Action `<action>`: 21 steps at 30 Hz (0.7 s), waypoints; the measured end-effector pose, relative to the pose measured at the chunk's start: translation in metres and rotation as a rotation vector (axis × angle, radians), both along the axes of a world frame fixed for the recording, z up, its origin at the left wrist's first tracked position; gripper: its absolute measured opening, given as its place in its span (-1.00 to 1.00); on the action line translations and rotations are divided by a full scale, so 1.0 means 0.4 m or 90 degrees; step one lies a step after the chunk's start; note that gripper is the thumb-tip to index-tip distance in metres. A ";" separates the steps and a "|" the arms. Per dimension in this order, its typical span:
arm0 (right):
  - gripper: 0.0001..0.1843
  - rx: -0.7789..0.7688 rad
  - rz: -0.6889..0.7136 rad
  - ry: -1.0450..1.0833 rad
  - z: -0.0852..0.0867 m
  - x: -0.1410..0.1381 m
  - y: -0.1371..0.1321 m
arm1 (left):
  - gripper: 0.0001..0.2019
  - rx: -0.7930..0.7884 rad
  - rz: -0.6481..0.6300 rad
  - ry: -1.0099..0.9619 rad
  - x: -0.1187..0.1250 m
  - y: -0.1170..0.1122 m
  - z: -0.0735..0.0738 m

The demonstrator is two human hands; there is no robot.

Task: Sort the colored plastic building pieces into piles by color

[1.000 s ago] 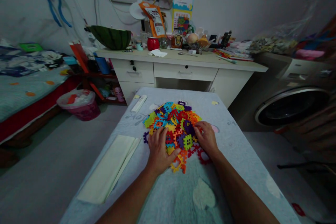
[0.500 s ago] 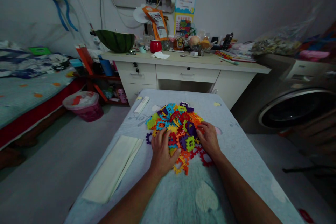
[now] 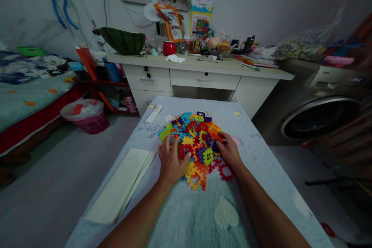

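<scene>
Head view, only one: pile of plastic tiles [image 3: 197, 148] sits mid-frame on the cloth-covered table [image 3: 247, 131], pieces overlapping, loose frames at its lower edge. Step in hand, my read: both hands working the pile from its sides. Next move would call for a firm pinch on one tile edge, clear of its neighbours; tiles could snag on each other's teeth.

Left hand [image 3: 172, 162], left of frame centre: fingers spread wide, thumb well apart, tips over the pile's left side by a red tile [image 3: 185, 150]. No grip visible.

Right hand [image 3: 231, 153], right of centre: fingers half curled, thumb near the forefinger, against or just beside a purple tile [image 3: 214, 146]. Can't tell if it's pinched; fingertips partly hidden.
</scene>
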State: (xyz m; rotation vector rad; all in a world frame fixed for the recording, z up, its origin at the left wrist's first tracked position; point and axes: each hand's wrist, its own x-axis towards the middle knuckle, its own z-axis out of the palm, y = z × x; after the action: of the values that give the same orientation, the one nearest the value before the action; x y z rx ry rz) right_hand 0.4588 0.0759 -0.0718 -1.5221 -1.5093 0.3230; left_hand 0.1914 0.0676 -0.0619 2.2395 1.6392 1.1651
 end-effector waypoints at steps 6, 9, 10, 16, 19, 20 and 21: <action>-0.59 -0.023 0.090 0.223 0.028 -0.018 -0.010 | -0.37 -0.024 -0.018 -0.021 -0.007 0.027 -0.028; -0.60 -0.018 0.086 0.226 0.043 -0.013 -0.008 | -0.38 -0.029 -0.061 -0.041 -0.009 0.030 -0.035; -0.61 -0.012 0.071 0.200 0.049 -0.009 -0.003 | -0.38 -0.030 -0.079 -0.044 -0.009 0.030 -0.034; -0.66 0.016 0.008 -0.048 0.100 0.009 0.111 | -0.43 -0.058 -0.167 -0.059 -0.010 0.022 -0.004; -0.67 -0.021 0.060 -0.161 0.126 -0.009 0.218 | -0.49 -0.045 -0.135 -0.060 -0.011 0.020 0.005; -0.66 -0.054 0.064 -0.195 0.132 -0.020 0.255 | -0.51 -0.037 -0.112 -0.056 -0.011 0.020 0.005; -0.64 -0.094 0.065 -0.226 0.136 -0.032 0.291 | -0.52 -0.028 -0.086 -0.052 -0.012 0.021 0.004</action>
State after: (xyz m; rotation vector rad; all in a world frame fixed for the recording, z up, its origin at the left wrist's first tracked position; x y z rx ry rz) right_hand 0.4459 0.1922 -0.0172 -1.6858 -1.8804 0.2351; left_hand 0.1865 0.0762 -0.0604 2.2067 1.4441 1.1587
